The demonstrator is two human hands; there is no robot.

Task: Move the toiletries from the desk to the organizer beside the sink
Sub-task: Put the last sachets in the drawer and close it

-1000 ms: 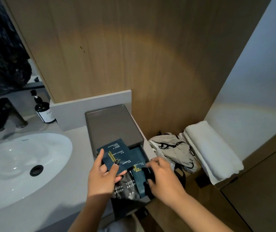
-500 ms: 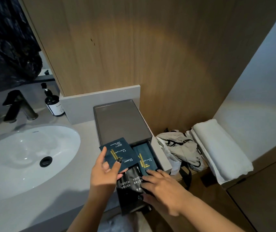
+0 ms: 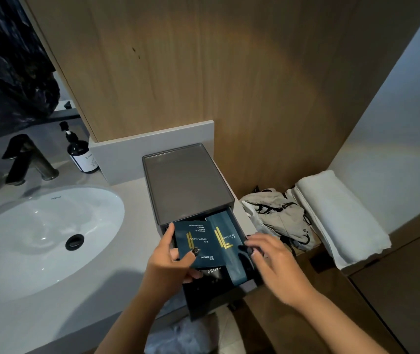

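The right hand [image 3: 271,261] has lifted off the toothbrush packets [image 3: 214,273].

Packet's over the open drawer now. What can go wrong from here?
1. The left hand pinches the shower cap packet only at its lower left corner; it might slip and land askew.
2. The drawer already holds a second dark packet and toothbrush packs; a raised edge may snag when the drawer is shut.
3. The drawer overhangs the counter edge, so pressing down could tip the organizer.
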